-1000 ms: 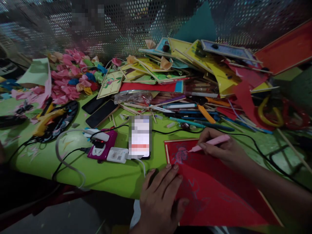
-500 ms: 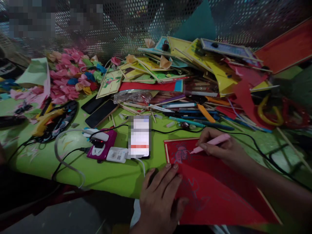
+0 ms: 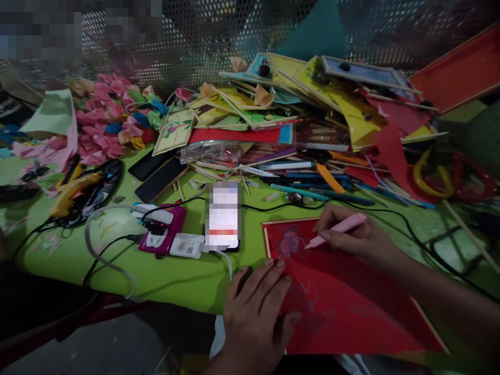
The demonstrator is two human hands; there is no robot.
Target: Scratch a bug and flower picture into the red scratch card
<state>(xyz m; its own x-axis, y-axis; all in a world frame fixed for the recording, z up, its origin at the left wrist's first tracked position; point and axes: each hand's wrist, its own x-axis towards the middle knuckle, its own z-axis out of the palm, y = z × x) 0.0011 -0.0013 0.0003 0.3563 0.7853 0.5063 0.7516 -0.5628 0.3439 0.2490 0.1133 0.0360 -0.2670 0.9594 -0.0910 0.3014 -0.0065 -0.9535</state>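
A red sheet (image 3: 344, 312) edged with thin wooden sticks lies on the green table in front of me. My right hand (image 3: 344, 229) grips a pink marker (image 3: 349, 223), its tip at the sheet beside a drawn ladybug-like figure (image 3: 290, 242). Lower on the sheet are faint grey outlines (image 3: 312, 307) that look like a plant or flower. My left hand (image 3: 258, 307) rests flat across the sheet's left edge, fingers stretched out and holding nothing. Just beyond it lies a lit phone (image 3: 223, 216), its screen partly blurred out.
A magenta power strip (image 3: 162, 237) with plugs and cables sits left of the phone. Two dark phones (image 3: 162, 179) lie behind it. Pens, sticks and framed cards (image 3: 363, 78) pile up at the back, with pink paper flowers (image 3: 103, 120) and a glue gun (image 3: 76, 192) at left.
The pink marker's tip has shifted slightly down beside the ladybug-like drawing, where a short curved line shows. My left hand stays in place; the whole view has moved a little.
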